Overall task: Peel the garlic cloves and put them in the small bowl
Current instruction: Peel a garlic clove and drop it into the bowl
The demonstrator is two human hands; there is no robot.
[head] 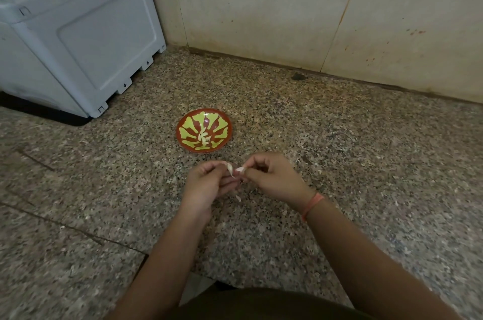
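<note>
A small red bowl (183,134) with a yellow-green leaf pattern stands on the granite counter, with a few peeled garlic cloves (204,137) lying in its middle. Just in front of it, my left hand (206,184) pinches a garlic clove (230,168) between its fingertips. My right hand (271,178) pinches a scrap of pale skin (240,169) right beside that clove. A loose flake of skin (238,198) shows just below the hands; whether it is falling or lying on the counter I cannot tell.
A large white plastic box or appliance (78,40) stands at the back left. A tiled wall (287,19) rises behind the counter (366,150). The counter's front edge (183,265) runs close to my body.
</note>
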